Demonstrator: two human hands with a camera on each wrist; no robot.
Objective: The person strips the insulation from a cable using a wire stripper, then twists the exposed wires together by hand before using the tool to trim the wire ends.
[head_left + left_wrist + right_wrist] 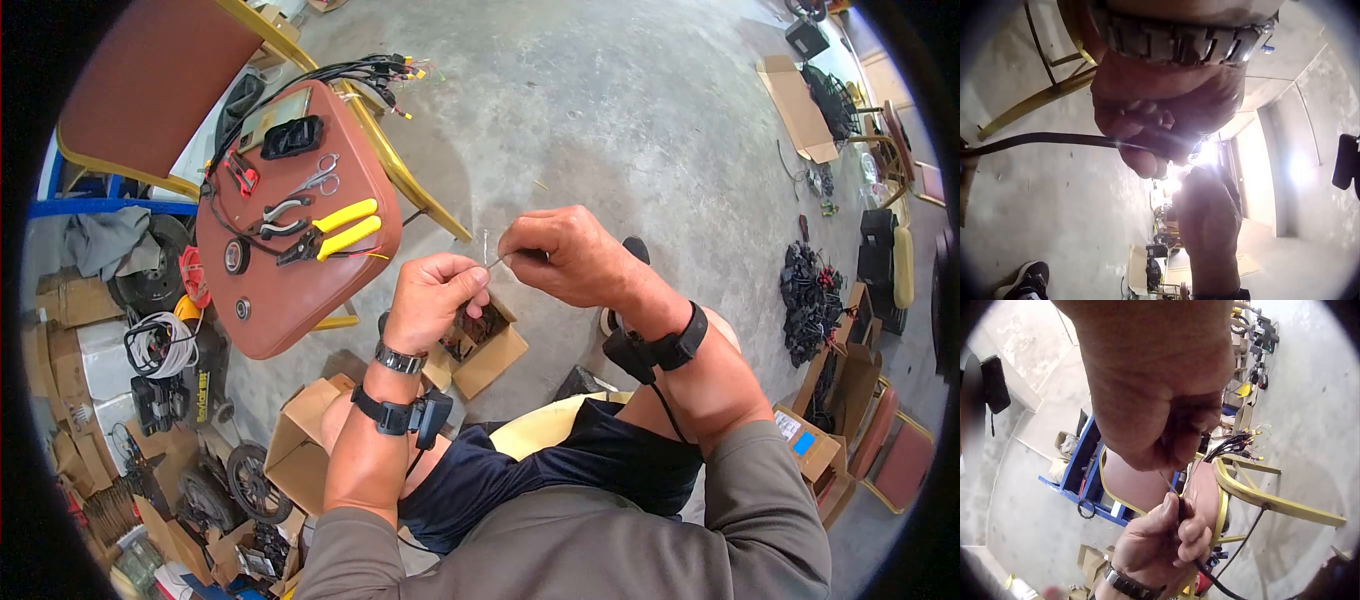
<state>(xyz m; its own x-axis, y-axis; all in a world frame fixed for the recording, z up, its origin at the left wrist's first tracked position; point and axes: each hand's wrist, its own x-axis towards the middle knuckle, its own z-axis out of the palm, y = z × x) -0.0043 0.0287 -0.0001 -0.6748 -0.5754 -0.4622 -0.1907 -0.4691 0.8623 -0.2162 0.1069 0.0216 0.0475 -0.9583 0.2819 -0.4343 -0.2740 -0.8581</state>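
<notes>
Left hand [430,300]: pinched the black cable [1054,139] between thumb and fingers.
Cable: ran through the left hand, its tip just past the thumb.
Right hand [570,252]: fingers curled, pinching the thin wire [1169,482] that reached from the cable tip.
Chair seat [310,300]: left of both hands, bearing yellow-handled pliers [350,238].

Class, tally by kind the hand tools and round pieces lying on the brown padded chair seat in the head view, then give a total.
Hand tools: 4 (silver metal scissors, yellow-handled black-headed tool, grey-and-black-handled pliers, red-and-black tool)
Round pieces: 2 (black disc with a pale centre, small silver metal ring)
Total: 6
</notes>
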